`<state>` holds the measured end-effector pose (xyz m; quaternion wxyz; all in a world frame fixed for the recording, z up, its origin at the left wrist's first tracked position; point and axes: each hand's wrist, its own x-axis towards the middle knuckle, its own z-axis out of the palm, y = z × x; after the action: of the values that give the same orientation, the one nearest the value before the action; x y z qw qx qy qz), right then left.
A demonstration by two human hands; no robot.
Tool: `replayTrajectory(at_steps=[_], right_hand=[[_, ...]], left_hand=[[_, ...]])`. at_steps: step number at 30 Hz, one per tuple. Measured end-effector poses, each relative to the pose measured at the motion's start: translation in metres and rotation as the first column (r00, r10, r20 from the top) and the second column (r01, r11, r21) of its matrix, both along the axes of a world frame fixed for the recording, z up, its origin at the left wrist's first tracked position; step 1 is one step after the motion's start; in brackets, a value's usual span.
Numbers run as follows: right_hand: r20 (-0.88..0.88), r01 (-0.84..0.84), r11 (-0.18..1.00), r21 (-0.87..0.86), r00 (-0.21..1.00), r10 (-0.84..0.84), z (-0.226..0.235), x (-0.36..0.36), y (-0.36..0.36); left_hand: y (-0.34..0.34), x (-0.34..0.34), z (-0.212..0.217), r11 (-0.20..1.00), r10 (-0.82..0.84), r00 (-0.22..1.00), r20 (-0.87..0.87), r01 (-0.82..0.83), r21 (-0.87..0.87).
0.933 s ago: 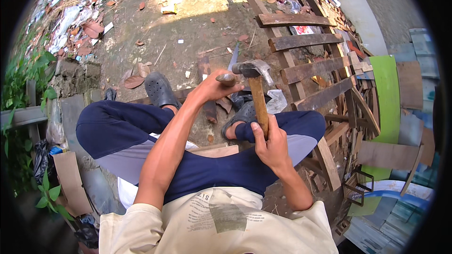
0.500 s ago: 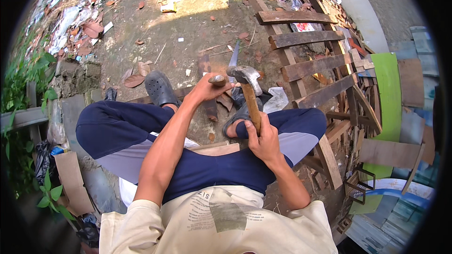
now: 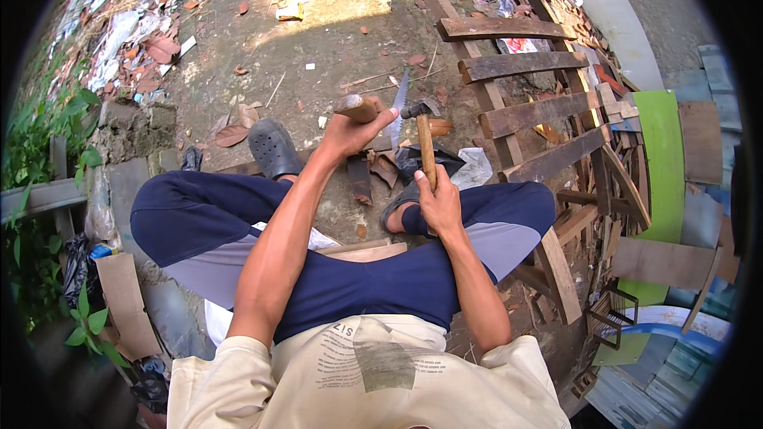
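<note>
My left hand (image 3: 347, 137) is closed round a piece of wood (image 3: 357, 108) with a rounded end, seen nearly end-on; its far part is hidden, so I cannot tell its kind. Low on its wooden handle, my right hand (image 3: 442, 205) grips a hammer (image 3: 427, 151). The dark metal hammer head is a little right of my left hand, apart from the wood. Behind it, a toothed saw blade (image 3: 401, 95) lies between the two hands. My legs are bent outward on either side.
A wooden frame with several slats (image 3: 528, 69) stands at the right, with loose timber below it. Dark plastic (image 3: 445, 162) and a dark strip of wood (image 3: 359, 181) lie between my feet. Rubble and litter (image 3: 127, 40) spread at the far left; a green board (image 3: 660, 151) stands at the right.
My left hand has risen and tilted with the piece of wood. The hammer head has swung away from me and now shows smaller, with the handle more upright.
</note>
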<state>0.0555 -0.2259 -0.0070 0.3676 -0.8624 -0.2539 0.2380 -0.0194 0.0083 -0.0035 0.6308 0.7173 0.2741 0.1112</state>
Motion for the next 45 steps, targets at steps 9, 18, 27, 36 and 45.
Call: replayTrajectory(at_steps=[9, 18, 27, 36, 45], right_hand=[[0.049, -0.020, 0.999, 0.034, 0.999, 0.019, 0.004, -0.002, 0.002], [0.045, -0.029, 1.000, 0.013, 0.999, 0.028, 0.000, 0.000, 0.000], [0.039, -0.018, 1.000, 0.014, 0.999, 0.018, 0.001, -0.001, 0.000], [0.060, -0.032, 0.999, 0.003, 0.998, 0.032, -0.001, 0.000, 0.000], [0.062, -0.048, 0.958, 0.281, 0.998, 0.032, 0.100, -0.017, 0.006]], left_hand=[[-0.006, 0.001, -0.004, 0.997, -0.016, 1.000, -0.011, 0.017, 0.082], [-0.008, 0.004, 0.001, 0.996, -0.057, 0.998, -0.004, 0.057, 0.064], [-0.009, 0.005, -0.001, 0.996, -0.062, 0.997, 0.038, 0.060, 0.073], [-0.009, 0.006, -0.004, 0.996, -0.060, 0.997, 0.047, 0.056, 0.073], [-0.010, 0.003, 0.004, 0.990, -0.122, 0.992, 0.030, 0.120, 0.072]])
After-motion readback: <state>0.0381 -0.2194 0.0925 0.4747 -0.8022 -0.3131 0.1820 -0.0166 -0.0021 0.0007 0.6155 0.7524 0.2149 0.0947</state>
